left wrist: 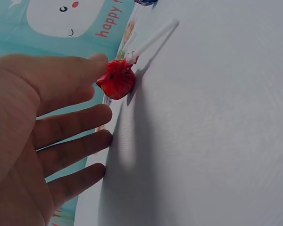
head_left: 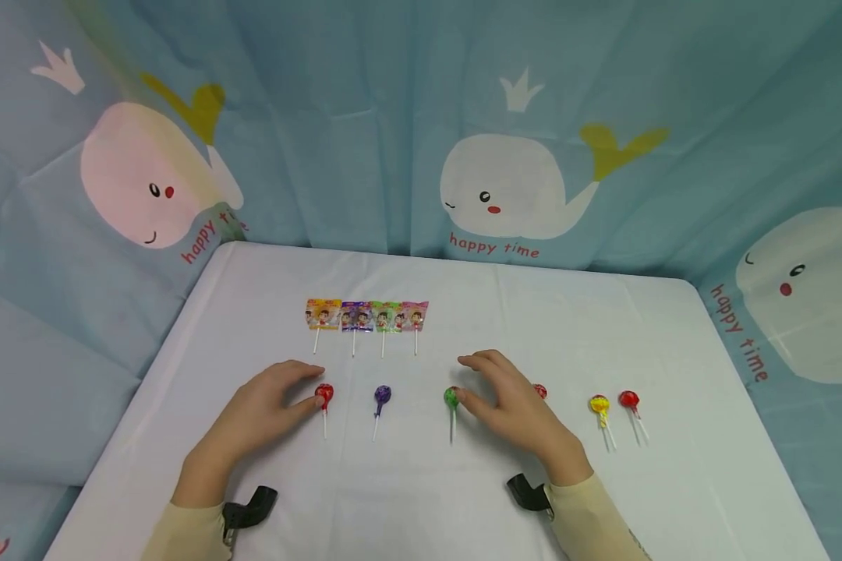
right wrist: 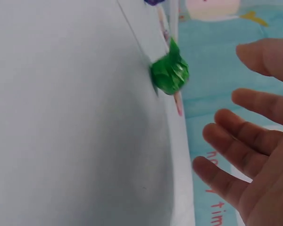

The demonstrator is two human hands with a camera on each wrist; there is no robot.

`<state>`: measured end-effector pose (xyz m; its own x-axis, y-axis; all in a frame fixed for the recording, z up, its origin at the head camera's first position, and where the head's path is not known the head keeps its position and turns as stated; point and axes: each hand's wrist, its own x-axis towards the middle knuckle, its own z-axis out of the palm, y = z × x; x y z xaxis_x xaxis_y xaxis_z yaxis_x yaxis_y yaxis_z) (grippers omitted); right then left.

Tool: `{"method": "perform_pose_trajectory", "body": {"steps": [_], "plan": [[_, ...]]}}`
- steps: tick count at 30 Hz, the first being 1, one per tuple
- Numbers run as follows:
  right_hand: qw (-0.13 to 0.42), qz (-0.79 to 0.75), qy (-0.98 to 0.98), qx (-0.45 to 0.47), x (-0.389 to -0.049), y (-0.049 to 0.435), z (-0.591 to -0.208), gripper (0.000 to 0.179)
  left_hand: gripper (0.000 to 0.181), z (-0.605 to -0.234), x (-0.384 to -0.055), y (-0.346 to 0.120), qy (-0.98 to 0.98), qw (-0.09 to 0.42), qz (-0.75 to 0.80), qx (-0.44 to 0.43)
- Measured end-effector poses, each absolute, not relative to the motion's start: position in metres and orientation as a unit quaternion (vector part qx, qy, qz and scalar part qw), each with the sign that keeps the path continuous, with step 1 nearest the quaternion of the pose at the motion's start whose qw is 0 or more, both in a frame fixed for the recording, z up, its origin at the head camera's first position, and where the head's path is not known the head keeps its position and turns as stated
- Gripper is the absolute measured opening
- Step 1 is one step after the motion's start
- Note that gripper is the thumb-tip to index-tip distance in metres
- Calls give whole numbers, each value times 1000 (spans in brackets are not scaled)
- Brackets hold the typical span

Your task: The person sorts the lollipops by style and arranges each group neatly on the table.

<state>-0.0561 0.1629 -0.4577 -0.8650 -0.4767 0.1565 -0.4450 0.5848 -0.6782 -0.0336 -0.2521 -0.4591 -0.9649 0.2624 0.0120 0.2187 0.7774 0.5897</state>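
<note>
My left hand [head_left: 263,409] is beside a red lollipop [head_left: 325,392], its thumb tip right at the candy head. In the left wrist view that red lollipop [left wrist: 118,81] has its white stick pointing up and right, and the fingers are spread and relaxed. My right hand [head_left: 508,401] is next to a green lollipop [head_left: 451,397], thumb close to its head. In the right wrist view a gap shows between the loosely spread fingers and the green lollipop [right wrist: 170,73]. Between the two hands lies a purple lollipop [head_left: 382,395].
Behind the hands, several flat-wrapped lollipops [head_left: 323,314] lie in a row. Right of my right hand are a yellow lollipop [head_left: 599,404] and a red one [head_left: 629,400]; another red head [head_left: 540,390] is partly hidden by the hand. A whale-print curtain [head_left: 365,156] borders the white table [head_left: 407,499].
</note>
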Motion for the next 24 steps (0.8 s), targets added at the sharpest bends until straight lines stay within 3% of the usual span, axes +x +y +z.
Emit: {"method": "perform_pose_trajectory", "body": {"steps": [17, 24], "plan": [[-37, -362, 882, -298, -31, 148, -466, 44, 35, -470, -34, -246, 949, -24, 269, 162], [-53, -362, 877, -311, -29, 142, -467, 42, 32, -472, -35, -247, 948, -25, 273, 161]]}}
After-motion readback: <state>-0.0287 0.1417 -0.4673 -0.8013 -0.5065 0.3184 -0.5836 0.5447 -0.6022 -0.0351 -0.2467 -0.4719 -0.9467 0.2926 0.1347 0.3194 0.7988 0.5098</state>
